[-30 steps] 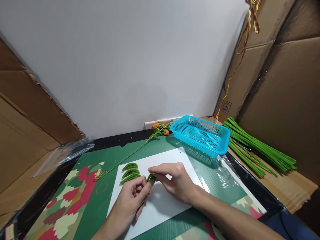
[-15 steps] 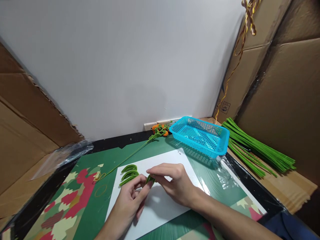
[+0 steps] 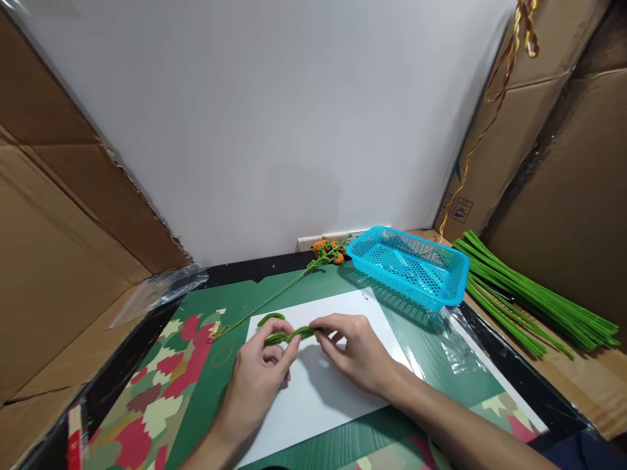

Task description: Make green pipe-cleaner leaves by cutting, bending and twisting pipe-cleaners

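A bent piece of green pipe cleaner stretches between my two hands above the white sheet. My left hand pinches its left end between thumb and finger. Its other end is in the closed fingertips of my right hand. Beyond my left fingers, a curved green pipe cleaner loop lies on the sheet. Another green loop shows right at the left fingers, partly hidden by them.
A blue perforated basket stands at the back right, beside a bundle of long green pipe cleaners. An orange pipe cleaner flower with a long stem lies at the back. Cardboard walls flank the table; a plastic bag lies at left.
My hands have drawn slightly apart, and more of the green piece shows between them. The whole scene has shifted rightward as the head turned.
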The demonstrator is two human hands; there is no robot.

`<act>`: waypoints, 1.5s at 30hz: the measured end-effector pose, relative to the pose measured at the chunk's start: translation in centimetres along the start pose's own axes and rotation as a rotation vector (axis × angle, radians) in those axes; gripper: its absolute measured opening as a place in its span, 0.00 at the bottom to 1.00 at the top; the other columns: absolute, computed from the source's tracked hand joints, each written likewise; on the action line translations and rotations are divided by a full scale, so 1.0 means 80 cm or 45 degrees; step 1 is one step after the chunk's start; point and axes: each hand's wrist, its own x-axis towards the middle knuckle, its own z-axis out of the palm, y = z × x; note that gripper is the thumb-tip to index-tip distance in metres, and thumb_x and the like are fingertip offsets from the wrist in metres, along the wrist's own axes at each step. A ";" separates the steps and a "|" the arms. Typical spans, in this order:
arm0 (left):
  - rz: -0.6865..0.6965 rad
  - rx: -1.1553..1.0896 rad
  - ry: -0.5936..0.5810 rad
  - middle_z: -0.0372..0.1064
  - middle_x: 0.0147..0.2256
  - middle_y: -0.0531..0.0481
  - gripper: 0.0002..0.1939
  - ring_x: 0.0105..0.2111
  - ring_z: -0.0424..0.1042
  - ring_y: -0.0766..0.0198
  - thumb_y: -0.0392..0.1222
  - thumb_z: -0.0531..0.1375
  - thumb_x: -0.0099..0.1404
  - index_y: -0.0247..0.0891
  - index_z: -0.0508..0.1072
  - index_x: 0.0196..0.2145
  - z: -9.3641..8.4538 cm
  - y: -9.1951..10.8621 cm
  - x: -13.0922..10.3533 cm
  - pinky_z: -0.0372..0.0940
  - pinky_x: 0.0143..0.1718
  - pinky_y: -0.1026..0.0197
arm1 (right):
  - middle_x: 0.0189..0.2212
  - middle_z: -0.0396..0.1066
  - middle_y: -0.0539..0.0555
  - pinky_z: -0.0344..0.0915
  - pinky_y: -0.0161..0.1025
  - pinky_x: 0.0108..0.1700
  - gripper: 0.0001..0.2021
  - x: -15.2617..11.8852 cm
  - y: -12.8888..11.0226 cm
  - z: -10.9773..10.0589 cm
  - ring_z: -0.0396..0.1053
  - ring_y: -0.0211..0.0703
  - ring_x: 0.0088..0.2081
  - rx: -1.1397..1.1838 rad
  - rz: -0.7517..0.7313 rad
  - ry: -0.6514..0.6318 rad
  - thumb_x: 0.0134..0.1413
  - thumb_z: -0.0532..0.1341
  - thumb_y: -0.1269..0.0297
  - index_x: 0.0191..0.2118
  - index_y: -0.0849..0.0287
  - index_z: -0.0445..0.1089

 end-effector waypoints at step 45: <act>0.494 1.410 -0.286 0.74 0.22 0.54 0.10 0.23 0.73 0.57 0.49 0.62 0.67 0.44 0.76 0.31 -0.072 0.026 0.026 0.48 0.27 0.60 | 0.41 0.79 0.57 0.67 0.42 0.47 0.10 0.001 -0.001 -0.009 0.75 0.48 0.44 -0.383 0.018 -0.357 0.71 0.61 0.67 0.54 0.59 0.75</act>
